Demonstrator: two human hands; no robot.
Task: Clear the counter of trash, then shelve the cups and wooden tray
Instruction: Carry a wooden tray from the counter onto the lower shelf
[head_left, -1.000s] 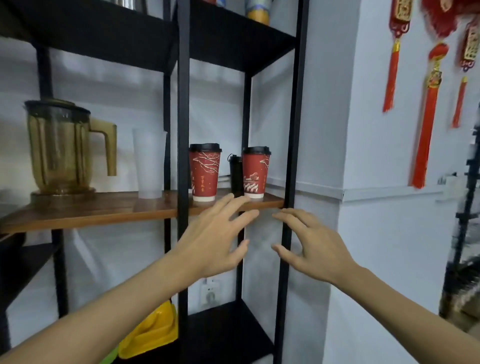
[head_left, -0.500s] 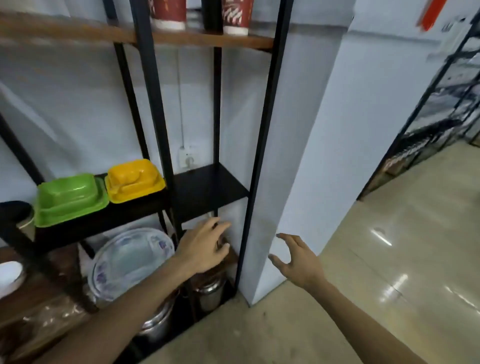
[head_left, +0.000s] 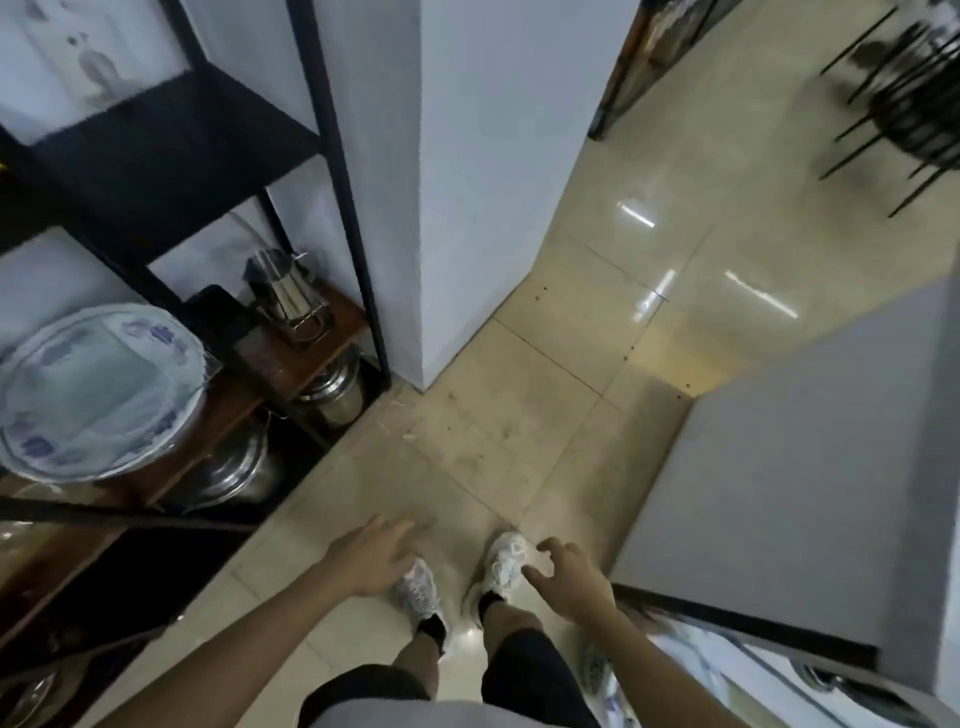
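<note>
My left hand (head_left: 371, 564) and right hand (head_left: 569, 579) hang empty, fingers loosely spread, above the floor (head_left: 519, 415). No cups or tray in view; I should turn toward the surface (head_left: 805, 467) beside me.

Bare forearms, dark shorts (head_left: 524, 670), black socks (head_left: 434, 627), white sneakers (head_left: 503, 564)

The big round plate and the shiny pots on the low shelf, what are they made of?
The plate looks like glazed ceramic or maybe melamine: white and glossy with a blue pattern round the rim. The pots look like polished steel, silver-grey with bright reflections. The shelf board under the plate looks like dark varnished wood.
</note>
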